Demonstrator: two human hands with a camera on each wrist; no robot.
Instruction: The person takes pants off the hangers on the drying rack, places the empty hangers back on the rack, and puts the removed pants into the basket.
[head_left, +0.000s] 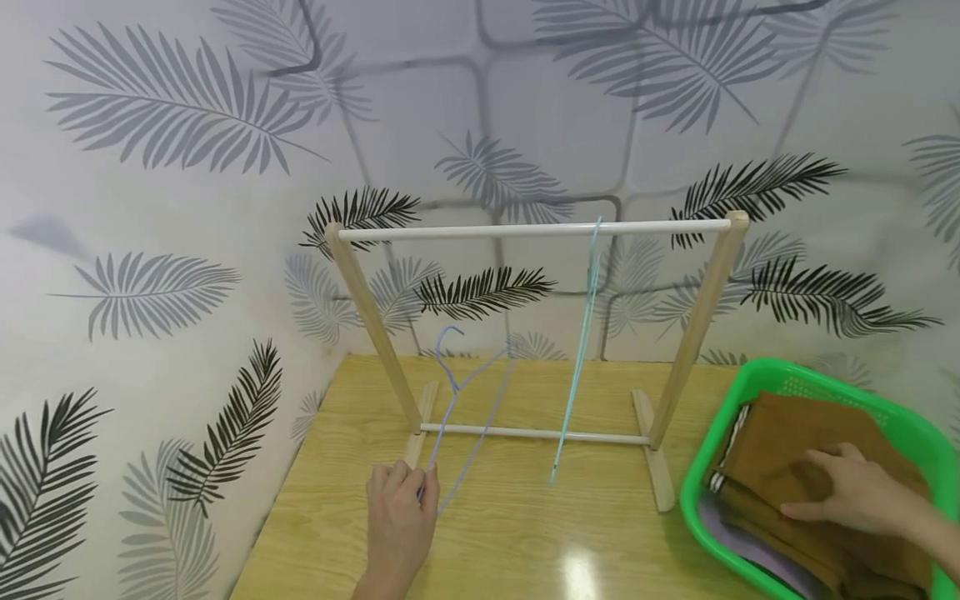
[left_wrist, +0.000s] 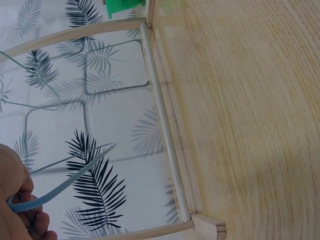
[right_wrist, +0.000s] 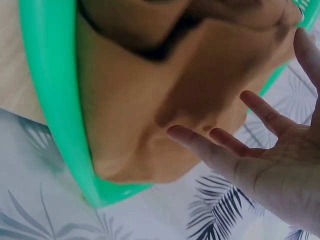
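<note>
My left hand (head_left: 401, 517) grips a lavender clothes hanger (head_left: 457, 388) by its lower end, in front of the rack's left post. The hook points up. Close up in the left wrist view, the fingers curl round the hanger (left_wrist: 65, 187). Over at the right, my right hand (head_left: 862, 496) has its fingers spread above a folded brown garment (head_left: 810, 425). That garment lies on top of other clothes in a green basket (head_left: 693, 500). From the right wrist, the hand (right_wrist: 270, 175) shows fingers apart, with nothing between them, beside the brown cloth (right_wrist: 130, 110).
A small wooden rack with a white top rail (head_left: 465, 232) stands on the wood-grain table (head_left: 510, 533). One turquoise hanger (head_left: 577, 367) hangs from the rail, right of its middle. Below runs a second white bar (head_left: 525, 432). A leaf-patterned wall (head_left: 187, 208) rises behind.
</note>
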